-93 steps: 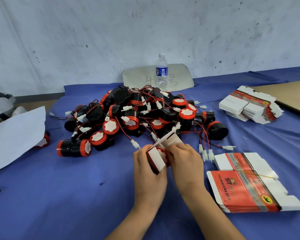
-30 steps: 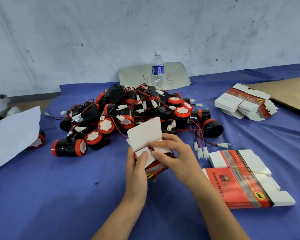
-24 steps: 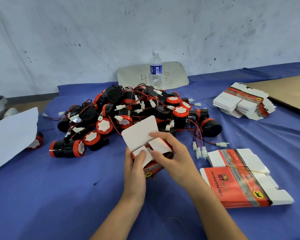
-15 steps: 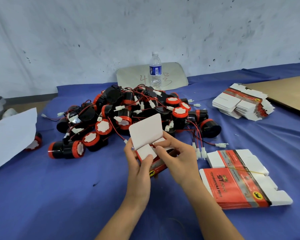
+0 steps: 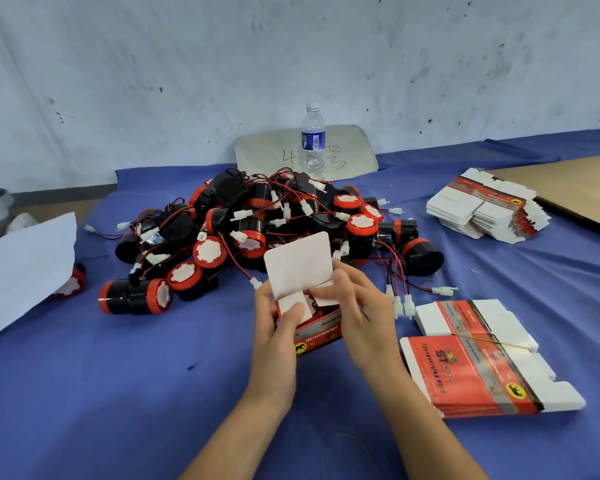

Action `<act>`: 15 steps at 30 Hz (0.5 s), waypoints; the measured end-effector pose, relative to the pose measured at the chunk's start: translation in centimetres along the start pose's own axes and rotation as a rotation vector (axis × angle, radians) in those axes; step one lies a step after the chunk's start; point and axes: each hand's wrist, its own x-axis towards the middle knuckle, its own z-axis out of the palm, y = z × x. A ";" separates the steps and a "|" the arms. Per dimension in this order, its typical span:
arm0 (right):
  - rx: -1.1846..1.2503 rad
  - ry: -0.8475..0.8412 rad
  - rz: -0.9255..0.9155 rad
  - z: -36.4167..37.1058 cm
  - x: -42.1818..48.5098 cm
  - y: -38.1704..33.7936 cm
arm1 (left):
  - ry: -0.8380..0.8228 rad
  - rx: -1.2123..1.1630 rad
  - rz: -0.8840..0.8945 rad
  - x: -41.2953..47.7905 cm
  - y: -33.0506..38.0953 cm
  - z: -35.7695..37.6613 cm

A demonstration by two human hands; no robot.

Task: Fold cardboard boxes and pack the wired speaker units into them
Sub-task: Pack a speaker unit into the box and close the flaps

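Observation:
A small red and white cardboard box (image 5: 317, 332) is held between both hands just above the blue cloth. Its white lid flap (image 5: 298, 263) stands up. My left hand (image 5: 279, 327) grips the box's left side, thumb pressing a small white side flap inward. My right hand (image 5: 361, 313) holds the right side, fingers pinching the other side flap over the opening. Behind the box lies a heap of black and red wired speaker units (image 5: 257, 230) with white connectors. The box's inside is mostly hidden.
A banded stack of flat red box blanks (image 5: 475, 368) lies right of my hands; another stack (image 5: 485, 209) sits far right. A water bottle (image 5: 313, 142) stands behind the heap. White paper (image 5: 21, 268) lies at left, brown cardboard (image 5: 575, 188) at far right.
The box was turned so its opening faces up and the lid flap swung upright. Both hands shifted to the side flaps and are folding them inward.

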 end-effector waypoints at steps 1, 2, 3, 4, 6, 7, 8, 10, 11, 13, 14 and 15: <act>0.028 -0.010 0.019 0.0 -0.1 0.0 | 0.011 -0.004 -0.017 0.1 0.0 -0.1; 0.024 -0.030 0.028 -0.1 -0.1 0.0 | 0.020 -0.031 -0.040 0.2 0.1 -0.1; -0.010 -0.053 0.016 -0.2 -0.1 -0.1 | 0.036 -0.063 -0.067 0.3 0.3 -0.2; -0.049 -0.080 -0.018 -0.3 -0.1 -0.2 | 0.040 -0.096 -0.090 0.4 0.6 -0.3; -0.049 -0.153 -0.097 -0.4 -0.1 -0.4 | 0.028 -0.129 -0.123 1.0 1.2 -0.8; -0.016 -0.186 -0.109 -0.5 -0.1 -0.4 | 0.015 -0.119 -0.133 1.2 1.4 -1.0; 0.027 -0.215 -0.096 -0.5 -0.2 -0.6 | -0.005 -0.109 -0.144 1.4 1.6 -1.4; 0.038 -0.284 -0.099 -0.7 -0.1 -0.6 | -0.038 -0.097 -0.171 1.6 2.0 -1.8; -0.004 -0.323 -0.123 -0.7 -0.1 -0.6 | -0.036 -0.098 -0.182 1.7 2.0 -2.0; -0.064 -0.355 -0.135 -0.6 -0.1 -0.7 | -0.016 -0.122 -0.201 1.8 2.1 -2.2; -0.063 -0.355 -0.120 -0.5 -0.1 -0.7 | -0.012 -0.138 -0.214 1.8 2.1 -2.3; -0.036 -0.355 -0.100 -0.5 -0.2 -0.7 | -0.012 -0.155 -0.226 1.8 2.1 -2.4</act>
